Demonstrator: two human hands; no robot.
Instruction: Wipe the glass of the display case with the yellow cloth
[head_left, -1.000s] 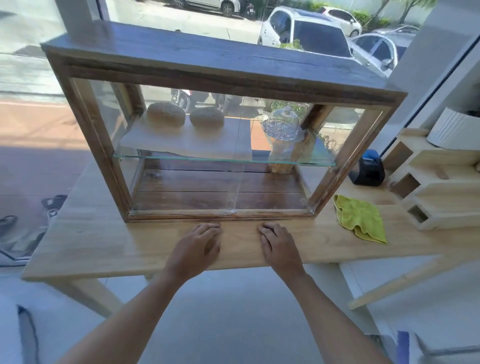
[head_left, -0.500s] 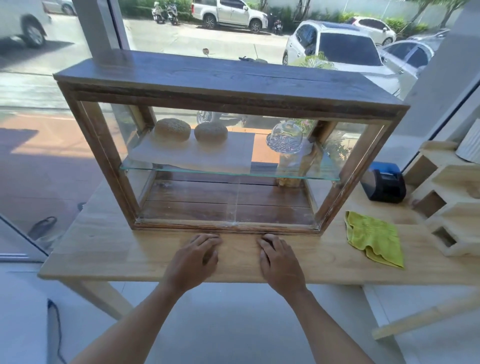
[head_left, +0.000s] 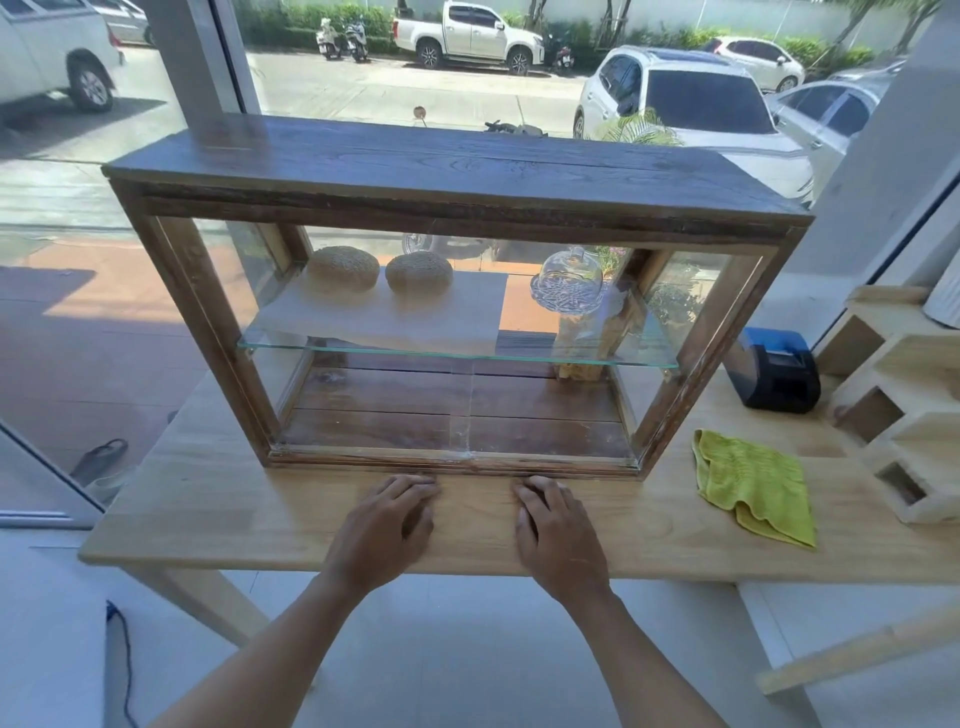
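Your hands (head_left: 384, 525) (head_left: 556, 530) lie flat and empty at lower middle, and the cloth (head_left: 753, 483) sits at right, nearer your right hand.

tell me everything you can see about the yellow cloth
The yellow cloth looks like soft, napped microfibre, yellow-green in colour. It lies crumpled and loosely folded, with a doubled edge along its left and near sides. It rests flat on the wooden table, to the right of the display case and in front of the blue-black device. Neither hand touches it.
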